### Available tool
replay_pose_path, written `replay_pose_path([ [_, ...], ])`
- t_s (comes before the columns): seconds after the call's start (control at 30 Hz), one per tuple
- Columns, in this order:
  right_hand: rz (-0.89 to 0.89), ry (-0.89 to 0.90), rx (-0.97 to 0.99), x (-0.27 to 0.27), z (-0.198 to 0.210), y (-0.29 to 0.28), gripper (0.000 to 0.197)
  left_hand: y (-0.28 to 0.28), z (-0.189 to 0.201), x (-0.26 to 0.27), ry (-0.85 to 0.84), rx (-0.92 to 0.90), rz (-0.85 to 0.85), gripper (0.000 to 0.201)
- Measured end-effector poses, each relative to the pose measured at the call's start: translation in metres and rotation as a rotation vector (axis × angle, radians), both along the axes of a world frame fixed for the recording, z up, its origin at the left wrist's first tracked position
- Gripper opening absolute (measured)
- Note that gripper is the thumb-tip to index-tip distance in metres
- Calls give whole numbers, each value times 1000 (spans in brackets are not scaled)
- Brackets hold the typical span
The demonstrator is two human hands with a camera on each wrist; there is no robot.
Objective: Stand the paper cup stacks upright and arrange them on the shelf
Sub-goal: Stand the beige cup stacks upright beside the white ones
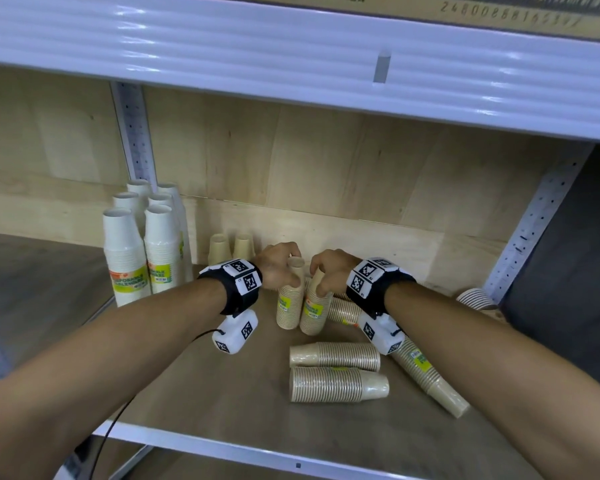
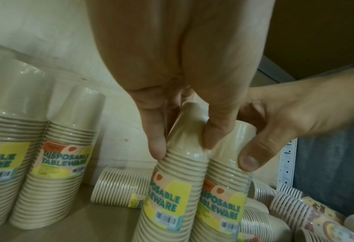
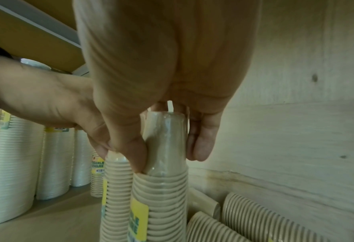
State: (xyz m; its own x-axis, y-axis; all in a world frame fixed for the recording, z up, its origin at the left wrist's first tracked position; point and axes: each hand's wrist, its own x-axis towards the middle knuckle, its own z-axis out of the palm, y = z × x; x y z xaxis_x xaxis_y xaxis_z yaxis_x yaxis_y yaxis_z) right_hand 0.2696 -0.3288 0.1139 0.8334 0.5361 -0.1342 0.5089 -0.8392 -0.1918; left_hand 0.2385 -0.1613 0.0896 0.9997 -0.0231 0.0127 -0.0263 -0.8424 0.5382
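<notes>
Two tan wrapped paper cup stacks stand side by side mid-shelf, bottoms up. My left hand (image 1: 284, 268) grips the top of the left stack (image 1: 289, 306), thumb and fingers curled round its upper cup (image 2: 184, 131). My right hand (image 1: 326, 275) grips the top of the right stack (image 1: 314, 311), which leans slightly left (image 3: 165, 147). Two more tan stacks (image 1: 231, 247) stand upright at the back. Several tan stacks lie flat: two in front (image 1: 336, 356), (image 1: 336, 384), one under my right forearm (image 1: 426, 375), others behind my right hand (image 1: 343, 310).
Several tall white cup stacks (image 1: 125, 258) stand upright at the shelf's back left. The upper shelf's white edge (image 1: 291, 57) overhangs. A perforated upright (image 1: 530, 230) bounds the right side, with a patterned cup stack (image 1: 475, 299) lying beside it. The wooden shelf board (image 1: 201, 393) shows front left.
</notes>
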Motion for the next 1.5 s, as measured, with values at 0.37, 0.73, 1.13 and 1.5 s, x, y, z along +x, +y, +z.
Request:
replay_pose_path([
  [0.37,-4,4,90,1,-1,3,59,2,0,-1,31,8,-26,51],
  [0.73,-111,-52,83,2,4,8,35,-1,12,0,3,69,-53,44],
  [1.13,-28,-7,59,7,9,4,37,-11,20,-2,-13,123,-65,50],
  [1.5,-6,-17,31,10,7,5,40,-9,23,-2,-36,164,-68,42],
])
